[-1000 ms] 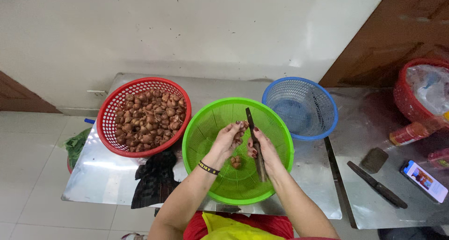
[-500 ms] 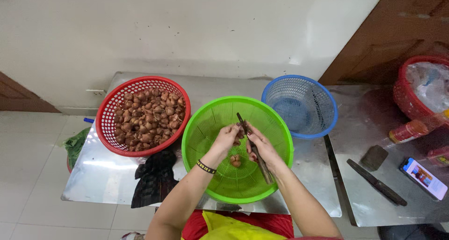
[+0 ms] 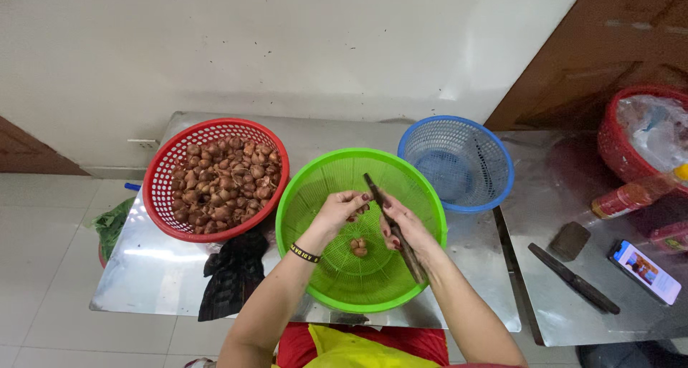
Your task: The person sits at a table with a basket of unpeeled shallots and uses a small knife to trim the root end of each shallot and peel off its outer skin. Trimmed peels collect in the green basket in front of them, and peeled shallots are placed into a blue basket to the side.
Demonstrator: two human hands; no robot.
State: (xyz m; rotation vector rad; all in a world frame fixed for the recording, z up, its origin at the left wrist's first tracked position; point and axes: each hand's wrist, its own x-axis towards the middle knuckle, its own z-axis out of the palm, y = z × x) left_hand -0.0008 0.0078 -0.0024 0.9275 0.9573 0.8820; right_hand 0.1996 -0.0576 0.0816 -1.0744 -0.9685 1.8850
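the left hand [image 3: 342,209] pinches a small brown bulb [image 3: 356,212] over the green basket [image 3: 315,196], fingers curled round it; the right hand [image 3: 403,225] is closed on a dark knife [image 3: 393,226], blade by the bulb — peeling looks to be in hand. the next cut calls for a steady grip and a short, shallow stroke. two peeled pieces [image 3: 358,247] lie in the basket's bottom. left, a red basket [image 3: 166,169] full of unpeeled bulbs; right, a blue basket [image 3: 502,167] — all on a steel table [image 3: 143,268] against a white wall, tiled floor below.
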